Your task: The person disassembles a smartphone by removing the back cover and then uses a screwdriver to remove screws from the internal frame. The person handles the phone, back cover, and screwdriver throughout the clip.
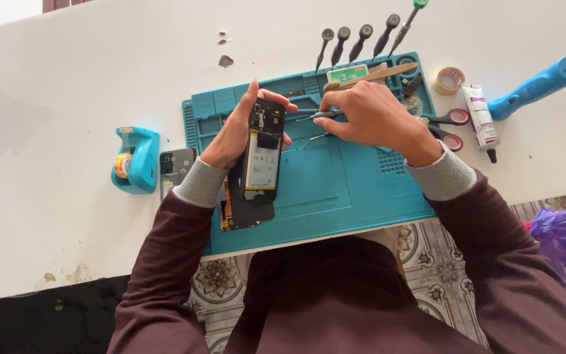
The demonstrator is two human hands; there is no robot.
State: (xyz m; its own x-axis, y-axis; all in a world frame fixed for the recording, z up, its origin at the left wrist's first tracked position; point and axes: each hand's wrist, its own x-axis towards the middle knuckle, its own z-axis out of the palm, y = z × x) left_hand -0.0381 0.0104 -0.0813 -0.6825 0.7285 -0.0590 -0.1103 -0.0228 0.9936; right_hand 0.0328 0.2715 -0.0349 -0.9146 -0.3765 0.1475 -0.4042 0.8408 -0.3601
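Two bare hands at work over a teal rubber repair mat [335, 190] on a white table [54, 78]. Left hand [240, 131] wraps the upper part of an opened black smartphone with its back cover off [263, 151], fingers curled round the far edge, thumb on the near side; phone raised and tilted, white battery label facing up. Lower end of the phone sits over a second dark, flat phone part [244, 210] lying on the mat's near left corner.

Right hand [371, 118] closed narrowly on thin metal tweezers [312, 117], tips pointing left toward the phone's top end; whether they touch it, cannot tell.

Five black-handled precision screwdrivers [361, 36] lie in a row beyond the mat's far edge. Wooden-handled brush [375, 74] rests across the mat's far trays. Red-handled scissors [452, 128] just right of the mat, then a small tape roll [449, 80], a white glue tube [479, 118], and a blue handheld tool [538, 82]. Teal tape dispenser [135, 160] stands left of the mat, a grey phone back cover [175, 167] beside it.
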